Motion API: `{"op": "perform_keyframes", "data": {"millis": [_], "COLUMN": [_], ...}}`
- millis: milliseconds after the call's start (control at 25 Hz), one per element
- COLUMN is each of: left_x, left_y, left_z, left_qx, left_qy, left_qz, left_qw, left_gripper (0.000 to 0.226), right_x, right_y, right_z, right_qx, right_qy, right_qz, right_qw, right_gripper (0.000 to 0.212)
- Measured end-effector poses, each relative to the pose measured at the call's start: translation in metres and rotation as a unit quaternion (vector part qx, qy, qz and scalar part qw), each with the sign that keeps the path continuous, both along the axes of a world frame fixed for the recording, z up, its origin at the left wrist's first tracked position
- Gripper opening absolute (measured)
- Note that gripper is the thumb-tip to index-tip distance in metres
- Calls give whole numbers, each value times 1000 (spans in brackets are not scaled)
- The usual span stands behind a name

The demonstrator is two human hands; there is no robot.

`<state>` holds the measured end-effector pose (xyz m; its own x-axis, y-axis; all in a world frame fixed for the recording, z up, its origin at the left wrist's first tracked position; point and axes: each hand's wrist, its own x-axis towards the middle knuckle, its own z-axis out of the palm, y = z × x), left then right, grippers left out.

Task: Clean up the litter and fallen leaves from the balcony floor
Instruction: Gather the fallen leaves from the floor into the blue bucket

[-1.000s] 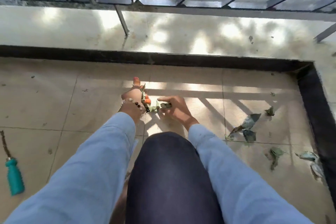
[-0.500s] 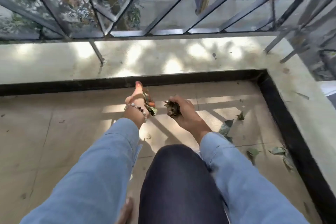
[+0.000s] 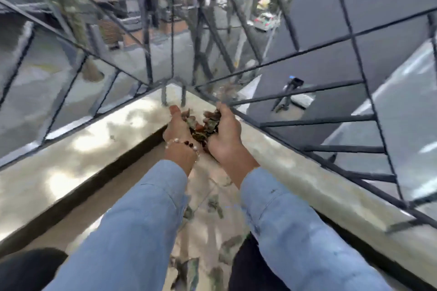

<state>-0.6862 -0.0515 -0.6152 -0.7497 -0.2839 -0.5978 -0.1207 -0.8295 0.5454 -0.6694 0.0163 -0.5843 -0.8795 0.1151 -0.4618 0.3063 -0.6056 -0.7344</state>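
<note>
Left hand (image 3: 176, 131) and right hand (image 3: 224, 136) side by side over the corner of the ledge (image 3: 78, 149), cupped round a heap of leaves (image 3: 201, 126) between them. Railing (image 3: 319, 120) standing on the ledge, just behind the hands. More leaves (image 3: 214, 203) down on the floor (image 3: 208, 227), below and between the sleeves (image 3: 142, 220). Street (image 3: 59, 73) far below, behind the railing.

Crumpled brown-green leaves (image 3: 203, 126) bunched together above ledge corner; others (image 3: 189, 269) scattered on floor
</note>
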Motion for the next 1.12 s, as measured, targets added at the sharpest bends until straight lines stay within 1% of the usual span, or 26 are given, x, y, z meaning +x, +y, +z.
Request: {"op": "perform_keyframes", "data": {"millis": [80, 160, 240, 360, 480, 560, 600, 640, 680, 760, 840, 880, 920, 960, 1040, 1080, 1120], "left_x": [-3, 11, 27, 72, 134, 174, 192, 215, 238, 283, 323, 338, 349, 358, 368, 370, 370], "left_y": [59, 122, 173, 250, 311, 342, 358, 376, 393, 425, 462, 470, 473, 477, 501, 516, 528], "left_z": [7, 12, 11, 14, 28, 39, 38, 38, 36, 29, 10, 11, 18, 25, 23, 21, 24], "left_qx": [19, 41, 67, 102, 127, 127, 140, 143, 132, 93, 76, 88, 91, 91, 100, 87, 85], "left_qy": [25, 32, 28, 13, 3, 0, 8, 13, 11, -10, -14, -22, -28, -33, -54, -52, -53], "left_qz": [-93, -193, -254, -352, -432, -500, -530, -565, -599, -657, -697, -709, -714, -720, -726, -727, -719], "left_qw": [995, 980, 965, 930, 893, 857, 836, 812, 789, 748, 713, 700, 694, 688, 678, 679, 687], "left_gripper": [42, 39, 37, 37, 36, 34, 34, 36, 42, 62, 73, 72, 67, 63, 59, 56, 53], "right_x": [7, 25, 52, 106, 169, 211, 232, 257, 281, 329, 367, 381, 391, 401, 413, 416, 417], "right_y": [53, 105, 148, 213, 266, 291, 304, 318, 332, 359, 384, 394, 406, 419, 449, 464, 480], "right_z": [11, 11, 16, 29, 42, 46, 48, 49, 49, 43, 31, 26, 19, 16, 6, 0, -5], "right_qx": [19, 70, 87, 114, 167, 182, 186, 202, 216, 229, 217, 212, 211, 209, 186, 164, 143], "right_qy": [11, 13, 6, 9, -1, -17, -18, -26, -31, -53, -87, -106, -124, -137, -154, -146, -131], "right_qz": [-74, -146, -203, -266, -324, -369, -394, -428, -457, -497, -517, -524, -533, -542, -556, -564, -576], "right_qw": [997, 987, 975, 957, 931, 911, 900, 881, 862, 835, 823, 818, 810, 803, 795, 796, 794], "right_gripper": [18, 14, 10, 13, 17, 25, 22, 17, 14, 13, 8, 10, 16, 17, 10, 10, 11]}}
